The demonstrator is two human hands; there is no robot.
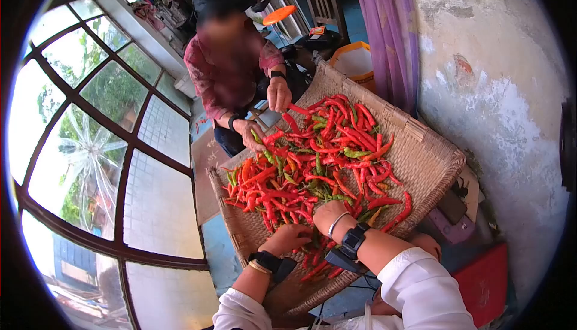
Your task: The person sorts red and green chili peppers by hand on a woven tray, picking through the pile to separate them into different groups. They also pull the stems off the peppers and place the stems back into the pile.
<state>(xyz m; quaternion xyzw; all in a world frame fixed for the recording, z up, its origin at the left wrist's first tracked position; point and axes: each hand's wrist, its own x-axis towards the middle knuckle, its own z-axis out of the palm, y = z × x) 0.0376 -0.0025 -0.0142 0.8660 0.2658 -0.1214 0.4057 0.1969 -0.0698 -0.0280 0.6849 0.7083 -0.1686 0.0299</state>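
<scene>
A heap of chili peppers, mostly red with some green and orange, covers much of a shallow woven tray. At the heap's near edge, my left hand reaches in with its fingers bent together; what they hold, if anything, is hidden. Close beside it on the right, my right hand is curled down into the peppers, its fingertips out of sight. Whatever lies in that grip cannot be made out. Both wrists wear dark bands, and the right also has a metal bracelet.
Across the tray sits a person in a red patterned shirt; their two hands are at the peppers' far side. A yellow-rimmed bucket stands behind. Windows line the left, a worn wall the right, with a red object low down.
</scene>
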